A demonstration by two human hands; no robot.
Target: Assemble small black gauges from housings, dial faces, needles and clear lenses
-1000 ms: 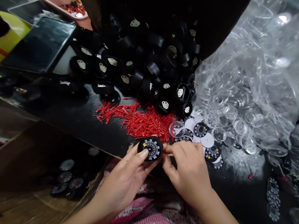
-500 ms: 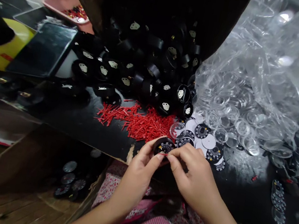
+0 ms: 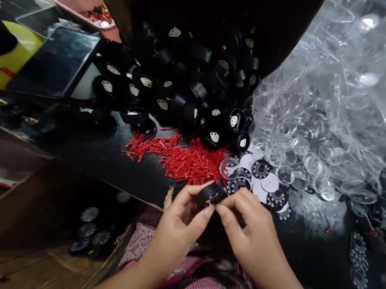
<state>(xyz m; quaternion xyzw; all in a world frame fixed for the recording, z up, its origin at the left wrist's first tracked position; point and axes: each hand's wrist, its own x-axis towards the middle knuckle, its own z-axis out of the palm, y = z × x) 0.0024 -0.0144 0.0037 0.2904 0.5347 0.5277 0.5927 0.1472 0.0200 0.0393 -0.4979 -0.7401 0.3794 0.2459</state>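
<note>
Near the front edge of the tabletop (image 3: 129,168) — black dial unit (image 3: 207,194) tilted, gripped by fingers of the left hand (image 3: 179,219). Right hand (image 3: 253,227): fingers at its face; whether they pinch anything, cannot tell. Loosened left grip could drop it onto the patterned cloth (image 3: 139,242); off-square pressure — scratched dial, perhaps.

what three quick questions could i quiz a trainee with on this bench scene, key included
1. Which hand is wrapped around the black round case?
2. True or false: the heap of small red pieces lies left of the printed discs.
3. What is mostly piled in the clear plastic bag? A) small red pieces B) clear round covers C) printed discs

Key:
1. The left hand; the fingertips of the right hand are at its dial side.
2. True.
3. B.
</note>
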